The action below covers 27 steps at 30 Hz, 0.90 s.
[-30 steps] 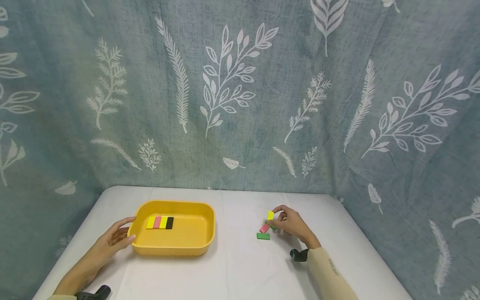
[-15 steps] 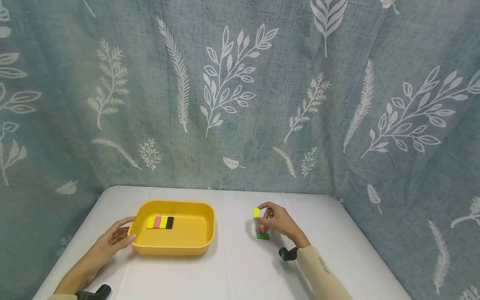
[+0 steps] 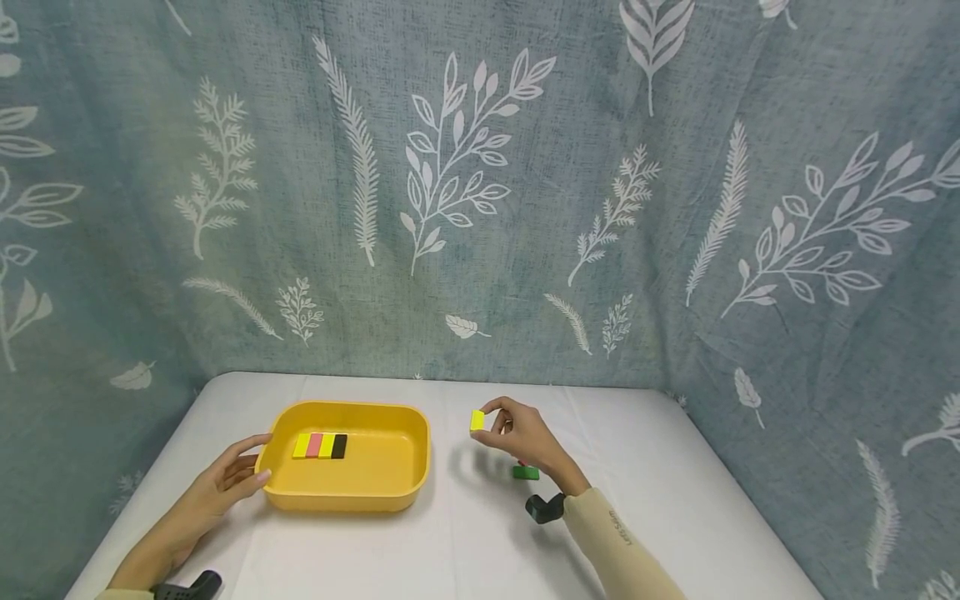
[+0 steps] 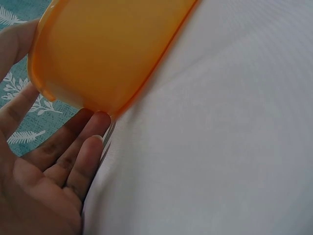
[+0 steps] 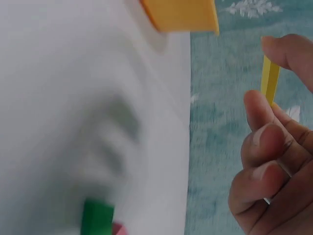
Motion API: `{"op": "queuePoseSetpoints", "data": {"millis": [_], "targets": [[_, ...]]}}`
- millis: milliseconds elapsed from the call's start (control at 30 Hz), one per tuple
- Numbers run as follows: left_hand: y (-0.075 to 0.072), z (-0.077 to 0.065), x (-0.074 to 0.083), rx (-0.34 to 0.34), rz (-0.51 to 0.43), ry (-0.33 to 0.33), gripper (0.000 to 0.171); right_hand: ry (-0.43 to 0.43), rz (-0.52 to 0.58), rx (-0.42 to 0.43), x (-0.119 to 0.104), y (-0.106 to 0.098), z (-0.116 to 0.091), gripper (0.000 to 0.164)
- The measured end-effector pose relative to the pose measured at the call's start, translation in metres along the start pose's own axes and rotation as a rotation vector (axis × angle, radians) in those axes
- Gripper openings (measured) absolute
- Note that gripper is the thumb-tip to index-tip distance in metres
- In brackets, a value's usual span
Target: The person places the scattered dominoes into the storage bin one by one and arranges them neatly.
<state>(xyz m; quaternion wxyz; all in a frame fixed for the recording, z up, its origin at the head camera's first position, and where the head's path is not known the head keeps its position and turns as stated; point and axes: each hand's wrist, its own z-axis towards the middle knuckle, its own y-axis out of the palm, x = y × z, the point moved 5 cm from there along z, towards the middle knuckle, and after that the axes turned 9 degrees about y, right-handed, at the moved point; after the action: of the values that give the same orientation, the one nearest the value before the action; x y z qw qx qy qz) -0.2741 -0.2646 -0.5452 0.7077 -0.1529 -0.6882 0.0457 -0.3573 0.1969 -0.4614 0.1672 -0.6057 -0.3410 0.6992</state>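
Observation:
My right hand [image 3: 522, 433] pinches a small flat yellow block [image 3: 477, 420] between thumb and fingertips, raised over the table between the tray and the loose blocks. The right wrist view shows that yellow block [image 5: 270, 81] edge-on, the other fingers curled below it. At the left end of the yellow tray [image 3: 375, 503], my left hand [image 3: 228, 479] holds the rim with thumb and fingers. In the left wrist view some fingertips touch the tray's outer wall [image 4: 107, 63] near its base. A yellow, a pink, another yellow and a black block [image 3: 340, 446] lie side by side inside the tray.
A green block [image 3: 526, 472] lies on the white-covered table [image 3: 420, 554] beneath my right wrist. A pink block [image 5: 119, 229], mostly hidden, is beside it. A leaf-patterned curtain [image 3: 480, 208] hangs behind the table and on both sides.
My right hand has lifted the yellow block from the loose pile and carried it left toward the tray. The left hand and the tray have stayed in place.

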Motion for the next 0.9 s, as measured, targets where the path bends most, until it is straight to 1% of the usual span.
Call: {"op": "queuePoseSetpoints", "data": {"millis": [133, 267, 667, 900], "targets": [[0.001, 0.000, 0.002, 0.003, -0.005, -0.005, 0.081, -0.033, -0.026, 0.019, -0.015, 0.007, 0.003, 0.046], [0.001, 0.000, 0.003, -0.002, -0.007, -0.017, 0.082, -0.071, -0.048, 0.021, -0.028, 0.015, 0.005, 0.046], [0.000, 0.000, 0.004, -0.010, -0.011, -0.026, 0.083, -0.137, -0.030, -0.016, -0.060, 0.045, 0.013, 0.046], [0.000, 0.000, 0.004, -0.012, -0.013, -0.028, 0.083, -0.158, -0.049, -0.038, -0.079, 0.064, 0.016, 0.048]]}}
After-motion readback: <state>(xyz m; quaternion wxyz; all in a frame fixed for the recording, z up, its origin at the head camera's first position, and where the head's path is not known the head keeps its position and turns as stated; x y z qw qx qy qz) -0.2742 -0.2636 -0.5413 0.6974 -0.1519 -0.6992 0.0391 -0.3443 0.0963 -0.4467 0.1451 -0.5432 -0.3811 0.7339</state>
